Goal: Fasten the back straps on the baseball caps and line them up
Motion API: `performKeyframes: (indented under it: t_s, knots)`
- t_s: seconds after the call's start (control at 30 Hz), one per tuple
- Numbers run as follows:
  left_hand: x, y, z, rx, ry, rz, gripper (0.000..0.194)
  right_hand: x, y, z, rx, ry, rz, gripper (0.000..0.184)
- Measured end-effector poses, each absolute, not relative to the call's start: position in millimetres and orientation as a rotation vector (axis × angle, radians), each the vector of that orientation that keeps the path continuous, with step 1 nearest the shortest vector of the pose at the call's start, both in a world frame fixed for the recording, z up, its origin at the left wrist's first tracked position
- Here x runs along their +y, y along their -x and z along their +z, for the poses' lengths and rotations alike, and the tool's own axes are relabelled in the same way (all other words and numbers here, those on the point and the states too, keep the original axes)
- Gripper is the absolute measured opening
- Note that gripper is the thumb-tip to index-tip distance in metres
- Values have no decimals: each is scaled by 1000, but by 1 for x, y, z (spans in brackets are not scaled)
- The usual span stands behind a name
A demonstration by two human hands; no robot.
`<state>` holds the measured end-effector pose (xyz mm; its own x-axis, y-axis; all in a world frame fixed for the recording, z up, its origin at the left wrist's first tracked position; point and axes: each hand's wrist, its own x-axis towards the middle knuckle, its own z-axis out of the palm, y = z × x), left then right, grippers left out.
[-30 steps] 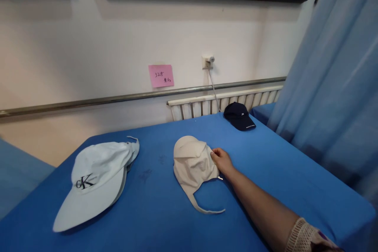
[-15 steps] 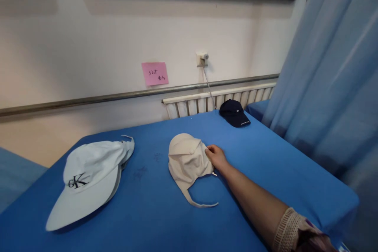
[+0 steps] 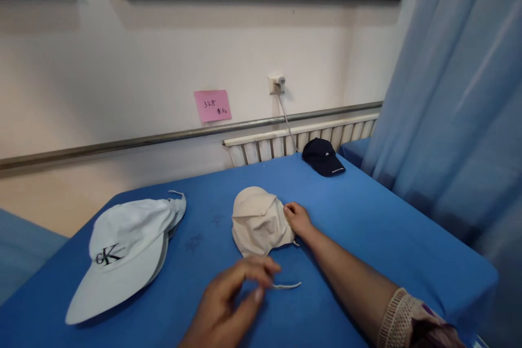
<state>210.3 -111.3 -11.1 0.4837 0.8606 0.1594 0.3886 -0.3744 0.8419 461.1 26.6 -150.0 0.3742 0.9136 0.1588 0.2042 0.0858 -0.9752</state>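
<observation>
A beige cap (image 3: pixel 261 217) lies on the blue-covered table (image 3: pixel 350 293), its crown crumpled and its strap trailing toward me. My right hand (image 3: pixel 298 218) pinches the cap's right edge between thumb and fingers. Over the near side of the cap, my left hand (image 3: pixel 234 299) is held with its thumb and fingers apart, slightly blurred. It hides most of the strap; only the thin end shows to its right. Whether the left fingers touch the strap, I cannot tell.
A pale blue cap (image 3: pixel 130 234) with dark lettering rests at the left, and a navy cap (image 3: pixel 322 156) sits at the far right corner. Behind the table are a radiator (image 3: pixel 265 148), a rail and a plugged-in cord. A blue curtain (image 3: pixel 444 103) hangs at the right.
My left hand has come into view from below, over the beige cap's strap. My right hand keeps its pinch on the cap. The view has shifted slightly.
</observation>
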Motion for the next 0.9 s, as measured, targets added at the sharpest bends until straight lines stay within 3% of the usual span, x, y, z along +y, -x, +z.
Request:
performKeyframes:
  t_s: [0.2, 0.33, 0.5, 0.8, 0.9]
  knots:
    - [-38, -245, -41, 1714, -2040, 735, 34, 17, -456, -145, -1130, 1365, 783, 24]
    - [-16, -239, -57, 1666, -2096, 775, 26, 12, -451, -141, -1142, 1307, 835, 31]
    - [6, -230, -54, 1714, -1969, 1082, 29, 18, -449, -146, -1031, 1317, 867, 35]
    - [-8, -202, -62, 1660, -1915, 1082, 26, 12, -458, -141, -1009, 1355, 790, 25]
    - [-26, -202, -56, 1456, -2010, 887, 24, -4, -450, -126, -1093, 1299, 810, 23]
